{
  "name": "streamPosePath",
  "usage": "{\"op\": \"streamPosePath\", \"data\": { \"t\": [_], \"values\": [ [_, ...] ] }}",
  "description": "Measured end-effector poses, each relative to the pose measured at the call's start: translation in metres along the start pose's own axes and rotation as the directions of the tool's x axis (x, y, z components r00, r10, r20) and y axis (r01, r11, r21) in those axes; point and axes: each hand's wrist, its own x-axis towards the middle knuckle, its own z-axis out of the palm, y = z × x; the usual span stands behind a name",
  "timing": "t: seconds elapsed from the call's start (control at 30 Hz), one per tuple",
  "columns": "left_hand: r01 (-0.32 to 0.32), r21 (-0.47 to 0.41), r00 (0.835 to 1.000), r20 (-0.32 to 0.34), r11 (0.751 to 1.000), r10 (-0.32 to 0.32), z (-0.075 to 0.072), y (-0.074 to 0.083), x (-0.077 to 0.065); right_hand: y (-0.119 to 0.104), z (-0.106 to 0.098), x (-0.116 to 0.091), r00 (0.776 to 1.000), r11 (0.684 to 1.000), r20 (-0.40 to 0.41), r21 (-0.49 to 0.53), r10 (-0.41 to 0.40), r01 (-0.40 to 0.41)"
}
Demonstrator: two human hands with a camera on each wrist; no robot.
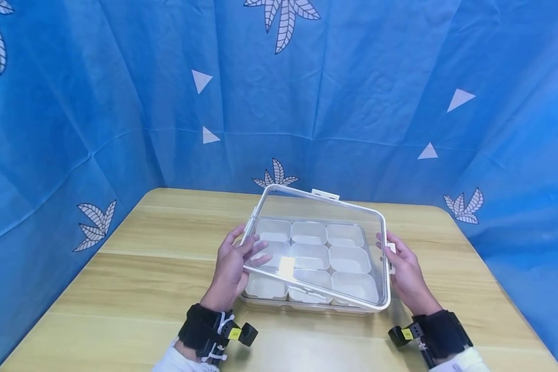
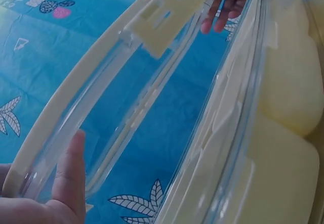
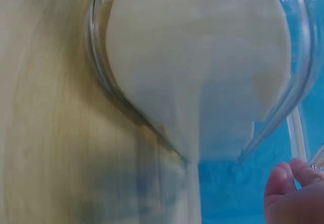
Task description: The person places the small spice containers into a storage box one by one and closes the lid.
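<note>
A clear lid (image 1: 316,212) with a white rim and white side clips hangs tilted above a shallow clear box (image 1: 302,308). Several white square cups (image 1: 264,287) fill the box in rows, most of them seen through the lid. My left hand (image 1: 232,261) grips the lid's left edge, its fingers showing through the clear panel. At the right edge, beside a clip (image 1: 391,258), my right hand (image 1: 406,268) pinches the rim. The left wrist view shows a gap between the lid's rim (image 2: 66,90) and the box wall (image 2: 223,133).
Box and hands are over a light wood table (image 1: 144,279). A blue cloth (image 1: 376,103) with leaf and triangle prints hangs behind the table and along both sides. Black bands with small cameras (image 1: 247,334) are strapped to both wrists.
</note>
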Motion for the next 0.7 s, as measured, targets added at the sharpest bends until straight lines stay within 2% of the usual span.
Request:
{"op": "streamPosePath", "data": {
  "t": [0.1,0.3,0.53,0.7],
  "values": [
    [-0.005,0.021,1.000,-0.016,1.000,0.005,-0.001,-0.001,0.000,0.001,0.001,0.002,0.999,0.998,0.005,0.043,0.046,-0.047],
    [-0.015,0.042,0.998,-0.063,0.999,0.018,-0.002,-0.003,0.001,0.005,0.006,0.010,1.000,0.991,-0.014,0.130,0.022,-0.020],
    [0.007,0.084,0.991,-0.134,0.996,0.004,0.000,-0.003,0.001,0.007,0.009,0.016,0.998,0.995,-0.030,0.085,0.060,-0.058],
    [-0.016,0.171,0.982,-0.183,0.985,0.048,0.005,-0.001,-0.003,0.010,0.008,0.018,0.996,0.994,-0.017,0.061,0.089,-0.088]
  ]
}}
